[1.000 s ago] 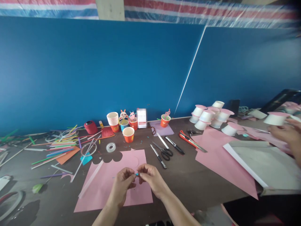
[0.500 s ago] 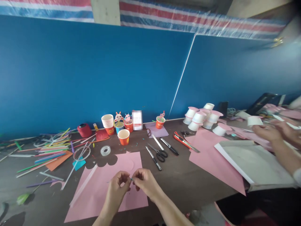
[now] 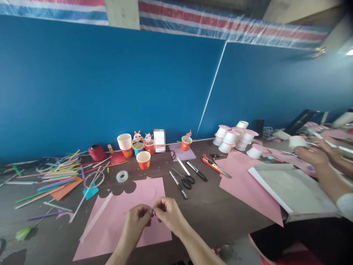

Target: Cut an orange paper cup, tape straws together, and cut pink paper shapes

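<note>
Over a pink paper sheet (image 3: 116, 228) with scalloped cut-outs along its far edge, my left hand (image 3: 138, 221) and my right hand (image 3: 167, 213) meet fingertip to fingertip. Both are closed in a pinch around something tiny and bluish, too small to name. A translucent strip (image 3: 95, 219) lies on the sheet's left part. Beyond the sheet stand a red paper cup (image 3: 143, 161) and a roll of clear tape (image 3: 121, 176). Right of my hands lie black-handled scissors (image 3: 186, 181), a pen (image 3: 178, 184) and a black marker (image 3: 196, 170).
Straws and pipe cleaners (image 3: 57, 180) clutter the left. Stacked cups (image 3: 124, 141), a red thread spool (image 3: 96, 152) and decorated cups (image 3: 138, 148) line the wall. A red box cutter (image 3: 215, 165) lies right, near pink-and-white cups (image 3: 230, 138). Another person's hands (image 3: 313, 156) work at far right.
My hands stay pinched together with barely any shift of the fingers. The whole view has drifted slightly. At far right, the other person's hands have moved a little.
</note>
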A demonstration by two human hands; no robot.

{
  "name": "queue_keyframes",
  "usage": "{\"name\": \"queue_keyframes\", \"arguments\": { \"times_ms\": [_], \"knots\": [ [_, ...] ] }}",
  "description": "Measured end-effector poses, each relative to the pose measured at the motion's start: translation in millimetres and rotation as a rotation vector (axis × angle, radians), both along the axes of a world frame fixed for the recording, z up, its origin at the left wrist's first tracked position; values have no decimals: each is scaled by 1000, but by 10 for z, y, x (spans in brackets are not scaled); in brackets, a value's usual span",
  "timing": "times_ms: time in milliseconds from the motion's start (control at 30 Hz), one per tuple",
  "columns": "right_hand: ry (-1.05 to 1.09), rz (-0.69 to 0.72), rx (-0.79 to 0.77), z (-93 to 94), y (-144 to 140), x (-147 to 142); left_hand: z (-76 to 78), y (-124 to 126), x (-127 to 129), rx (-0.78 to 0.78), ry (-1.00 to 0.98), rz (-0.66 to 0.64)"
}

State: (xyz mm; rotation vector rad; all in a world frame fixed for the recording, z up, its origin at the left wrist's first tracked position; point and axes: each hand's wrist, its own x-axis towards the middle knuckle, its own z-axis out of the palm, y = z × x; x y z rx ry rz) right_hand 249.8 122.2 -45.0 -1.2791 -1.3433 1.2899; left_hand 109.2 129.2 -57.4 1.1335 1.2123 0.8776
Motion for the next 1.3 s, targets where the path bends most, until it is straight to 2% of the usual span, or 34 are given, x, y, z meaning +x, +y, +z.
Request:
{"name": "queue_keyframes", "arguments": {
  "times_ms": [67, 233, 367, 533, 767, 967, 1133, 1200, 1300],
  "knots": [
    [27, 6, -20, 15, 2, -2, 22, -12, -2, -29, -31, 12],
    [160, 55, -149, 52, 17, 16, 103, -38, -5, -187, -263, 43],
    [191, 69, -148, 46, 14, 15, 123, -34, 3, -243, -325, 55],
    [115, 59, -105, 6, 33, -19, 143, -41, 15, -231, -275, 69],
    [82, 34, -158, -40, 64, -39, 149, -59, -18, -285, -296, 83],
    [-18, 42, -126, -49, 62, -34, 202, -52, 11, -246, -150, 43],
    [-83, 57, -87, -49, 65, -29, 158, -29, 9, -196, -9, 13],
    [-74, 64, -102, -50, 63, -25, 137, -27, -4, -190, -13, -18],
    [18, 86, -163, -32, 59, -17, 106, -29, -30, -245, -124, -21]
  ]
}}
